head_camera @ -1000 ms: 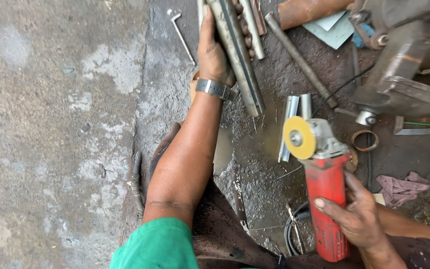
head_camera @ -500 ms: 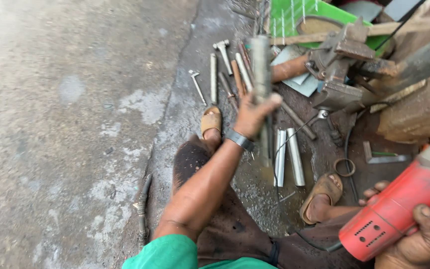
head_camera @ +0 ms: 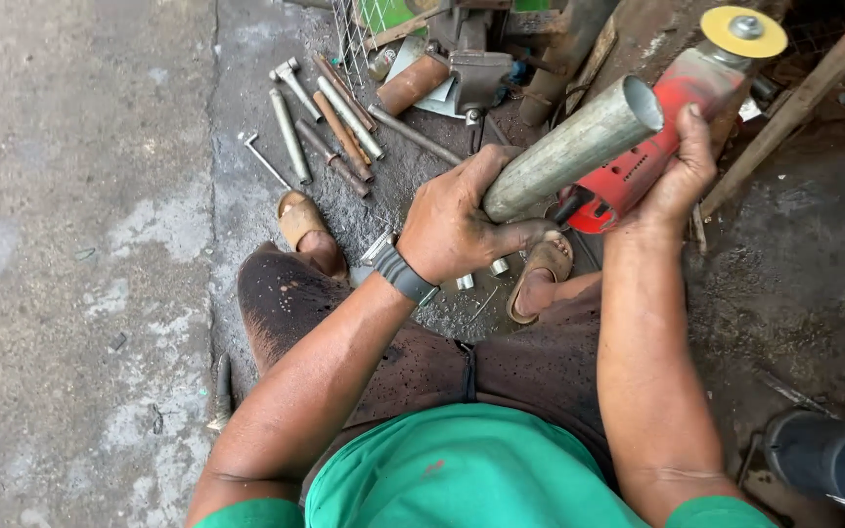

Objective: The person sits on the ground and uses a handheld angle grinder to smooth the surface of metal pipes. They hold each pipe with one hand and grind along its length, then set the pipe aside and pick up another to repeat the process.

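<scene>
Pipe point(head_camera: 579, 147), grey metal, open end up toward 1 o'clock, sits mid-frame above the knees.

Far left: bare concrete floor point(head_camera: 70, 244). At 11 o'clock, loose rods and bolts point(head_camera: 330, 127) lie on dark, filing-strewn ground; two sandals point(head_camera: 302, 219) planted below them, short cut tube pieces point(head_camera: 462, 282) between the feet.

Left hand point(head_camera: 457, 230): fingers closed fully round the pipe's lower end, thumb wrapped under; dark wristband point(head_camera: 405, 275) on the wrist. Firm hold.

Right hand point(head_camera: 677, 171): closed round the body of a red angle grinder point(head_camera: 638, 166), whose yellow disc point(head_camera: 743, 31) points to 1 o'clock, well above and beyond the pipe's mouth. Pipe and grinder body lie just beside each other, nearly parallel; cannot tell if they touch.

Top, 12 o'clock: a bench vise point(head_camera: 476, 73) and scrap. Lower right, 4 o'clock: a dark rounded object point(head_camera: 823, 455), unclear.

Judgement: positioning stage, disc not on the metal. Next move looks to call for steadying the pipe against something solid and turning the disc face down to the pipe's rim, fingers kept clear.
</scene>
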